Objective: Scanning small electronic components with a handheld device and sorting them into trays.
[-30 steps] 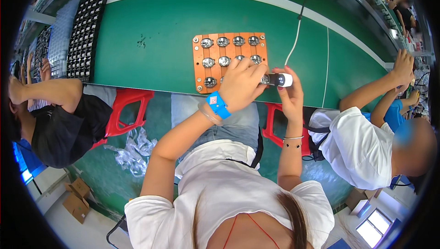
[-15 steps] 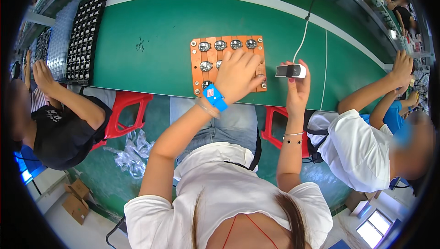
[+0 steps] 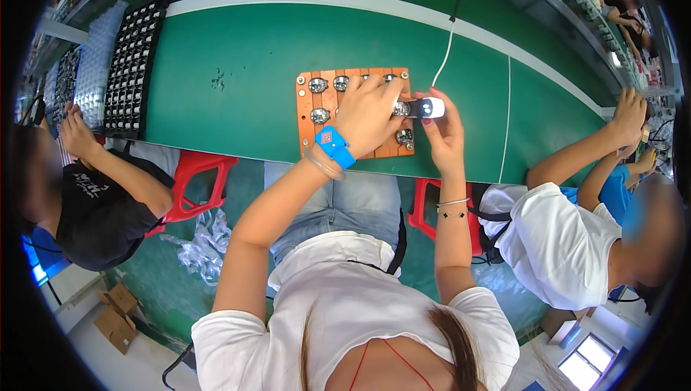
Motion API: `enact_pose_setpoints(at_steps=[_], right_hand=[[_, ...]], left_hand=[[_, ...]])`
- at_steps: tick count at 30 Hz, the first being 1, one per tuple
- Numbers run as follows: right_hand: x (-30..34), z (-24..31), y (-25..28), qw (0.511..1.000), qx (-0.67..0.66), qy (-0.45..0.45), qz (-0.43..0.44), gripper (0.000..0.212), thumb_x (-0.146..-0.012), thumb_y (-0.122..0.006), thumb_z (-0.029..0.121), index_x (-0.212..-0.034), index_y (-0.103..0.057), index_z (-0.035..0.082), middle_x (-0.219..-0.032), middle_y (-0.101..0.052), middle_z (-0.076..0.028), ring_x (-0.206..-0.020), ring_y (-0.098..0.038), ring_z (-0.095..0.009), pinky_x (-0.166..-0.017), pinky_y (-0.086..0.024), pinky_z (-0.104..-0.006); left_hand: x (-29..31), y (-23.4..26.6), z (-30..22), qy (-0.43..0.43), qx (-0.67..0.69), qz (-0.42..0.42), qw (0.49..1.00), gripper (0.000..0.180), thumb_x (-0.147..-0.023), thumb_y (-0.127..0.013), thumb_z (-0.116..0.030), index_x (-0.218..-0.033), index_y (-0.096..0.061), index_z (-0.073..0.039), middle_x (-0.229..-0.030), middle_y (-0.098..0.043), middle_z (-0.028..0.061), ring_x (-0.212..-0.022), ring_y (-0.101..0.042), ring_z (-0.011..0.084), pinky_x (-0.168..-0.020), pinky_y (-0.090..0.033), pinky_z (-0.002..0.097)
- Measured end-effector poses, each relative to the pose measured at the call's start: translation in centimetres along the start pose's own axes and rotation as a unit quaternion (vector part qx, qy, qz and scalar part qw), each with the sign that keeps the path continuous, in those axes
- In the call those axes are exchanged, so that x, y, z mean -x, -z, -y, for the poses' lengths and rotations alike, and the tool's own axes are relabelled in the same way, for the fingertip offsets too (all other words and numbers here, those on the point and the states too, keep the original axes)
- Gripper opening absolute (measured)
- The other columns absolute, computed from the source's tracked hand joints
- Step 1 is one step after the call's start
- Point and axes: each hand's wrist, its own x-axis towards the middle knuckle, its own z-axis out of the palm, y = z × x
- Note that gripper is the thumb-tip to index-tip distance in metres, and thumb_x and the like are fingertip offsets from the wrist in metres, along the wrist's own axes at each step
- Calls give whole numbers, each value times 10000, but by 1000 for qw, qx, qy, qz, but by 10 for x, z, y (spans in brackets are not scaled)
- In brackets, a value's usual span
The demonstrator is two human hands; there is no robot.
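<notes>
White-and-black device (image 3: 432, 108) has shifted beside my left hand (image 3: 369, 116); right hand (image 3: 448, 135) grips it, apparently for alignment with a round part (image 3: 402, 109). Left overlies orange tray (image 3: 304, 103); grasp hidden, cannot tell.

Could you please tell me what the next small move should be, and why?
I would perhaps steady the round dark piece with the left hand before shifting the white-and-black device in the right hand: its dark end sits close beside that piece, the left hand is near too, and exact contact is unclear.
</notes>
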Motion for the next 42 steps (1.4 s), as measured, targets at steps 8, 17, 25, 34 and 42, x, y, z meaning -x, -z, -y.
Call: enact_pose_setpoints(at_steps=[8, 17, 25, 34, 42], right_hand=[[-12, 4, 18, 994, -48, 30, -93, 453, -944, -539, 101, -1357, -364, 31, -1274, -526, -176, -1194, -514, -290, -1058, -364, -419], [-36, -1, 7, 999, -16, 27, -43, 391, -931, -559, 58, -1306, -452, 27, -1270, -552, -141, -1189, -508, -207, -1028, -377, -340], [-43, -3, 0, 1000, 4, 31, 4, 430, -929, -556, 55, -1335, -421, 18, -1253, -553, -135, -1183, -519, -216, -1029, -390, -342], [-43, 9, 5, 998, -27, 31, -50, 461, -942, -553, 116, -1355, -373, 20, -1267, -540, -177, -1200, -518, -292, -1050, -385, -413], [-51, 6, -20, 995, 80, 48, 44, 407, -918, -554, 34, -1307, -433, 20, -1258, -558, -161, -1173, -536, -241, -1009, -404, -364]], left_hand=[[-10, 4, 9, -23, -28, 5, 999, 431, -701, -746, -176, -1062, -534, -75, -853, -626, 52, -903, -530, 233, -818, -361, 365], [-32, 1, 29, -10, -55, 37, 998, 404, -716, -723, -138, -1068, -529, -97, -826, -646, 21, -905, -539, 219, -793, -359, 355], [-36, 10, 20, -1, -14, 24, 1000, 432, -731, -727, -131, -1106, -515, -109, -816, -662, -11, -929, -552, 205, -830, -355, 353], [-17, 30, 50, 13, -116, 91, 989, 571, -702, -750, -167, -1209, -491, -126, -910, -639, 17, -932, -553, 221, -826, -362, 362], [-16, 34, 44, -3, -2, 43, 999, 497, -703, -722, -127, -1153, -512, -98, -906, -641, 17, -930, -561, 217, -851, -373, 354]])
